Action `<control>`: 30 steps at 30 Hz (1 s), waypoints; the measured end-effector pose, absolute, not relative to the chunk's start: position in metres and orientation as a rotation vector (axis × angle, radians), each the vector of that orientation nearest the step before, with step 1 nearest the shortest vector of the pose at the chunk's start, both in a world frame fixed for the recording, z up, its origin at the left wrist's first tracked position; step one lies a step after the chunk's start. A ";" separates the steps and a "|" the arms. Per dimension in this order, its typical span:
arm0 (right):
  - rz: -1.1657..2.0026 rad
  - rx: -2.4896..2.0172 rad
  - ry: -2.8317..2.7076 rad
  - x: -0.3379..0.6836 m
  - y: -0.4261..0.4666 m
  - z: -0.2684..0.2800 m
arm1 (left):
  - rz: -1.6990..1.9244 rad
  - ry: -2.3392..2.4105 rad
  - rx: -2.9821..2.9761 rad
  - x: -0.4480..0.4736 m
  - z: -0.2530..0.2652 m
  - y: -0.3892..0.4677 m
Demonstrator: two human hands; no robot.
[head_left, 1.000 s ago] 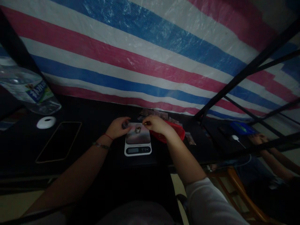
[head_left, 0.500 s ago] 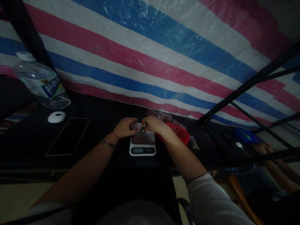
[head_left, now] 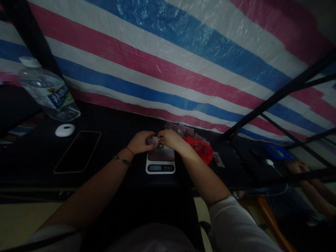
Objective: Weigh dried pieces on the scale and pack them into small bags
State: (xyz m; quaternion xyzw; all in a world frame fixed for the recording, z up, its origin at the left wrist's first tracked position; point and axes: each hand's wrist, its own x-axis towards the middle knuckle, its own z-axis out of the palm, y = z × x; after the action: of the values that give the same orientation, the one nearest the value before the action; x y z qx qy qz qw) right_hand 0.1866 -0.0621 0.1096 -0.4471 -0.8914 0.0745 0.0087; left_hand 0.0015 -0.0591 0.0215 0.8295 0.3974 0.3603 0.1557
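Observation:
A small white digital scale (head_left: 160, 164) with a steel platform stands on the dark table. My left hand (head_left: 141, 141) and my right hand (head_left: 170, 139) meet over the scale's far edge. Their fingertips pinch a small pale packet (head_left: 154, 140) between them. The light is dim, so I cannot tell what the packet holds. The small metal cup seen earlier on the platform is hidden under my fingers. My left wrist carries a red string and a bracelet.
A red bag (head_left: 199, 148) lies right of the scale, with small clear packets (head_left: 181, 128) behind it. A dark phone (head_left: 77, 151), a white round cap (head_left: 64, 130) and a water bottle (head_left: 48, 92) are at the left. Another person's hand (head_left: 299, 165) rests at the far right.
My hands have come together above the scale's far edge, and the metal cup on the platform is now covered. The view shifted slightly down and to the right.

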 end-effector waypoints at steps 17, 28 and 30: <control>0.463 -1.557 -2.432 0.223 -0.105 0.095 | 1.018 1.140 2.323 0.002 0.017 -0.057; 0.404 -1.866 -2.161 0.310 -0.137 0.091 | 0.969 1.123 2.321 0.000 0.012 -0.055; 0.368 -1.942 -2.129 0.324 -0.131 0.083 | 0.959 1.114 2.332 0.000 0.013 -0.056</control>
State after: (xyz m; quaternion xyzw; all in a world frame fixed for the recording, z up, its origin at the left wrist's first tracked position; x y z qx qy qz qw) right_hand 0.3243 -0.1306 0.0830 -0.6637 -0.7279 0.1259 0.1180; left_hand 0.0005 -0.0559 0.0129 0.8304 0.3966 0.3415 0.1913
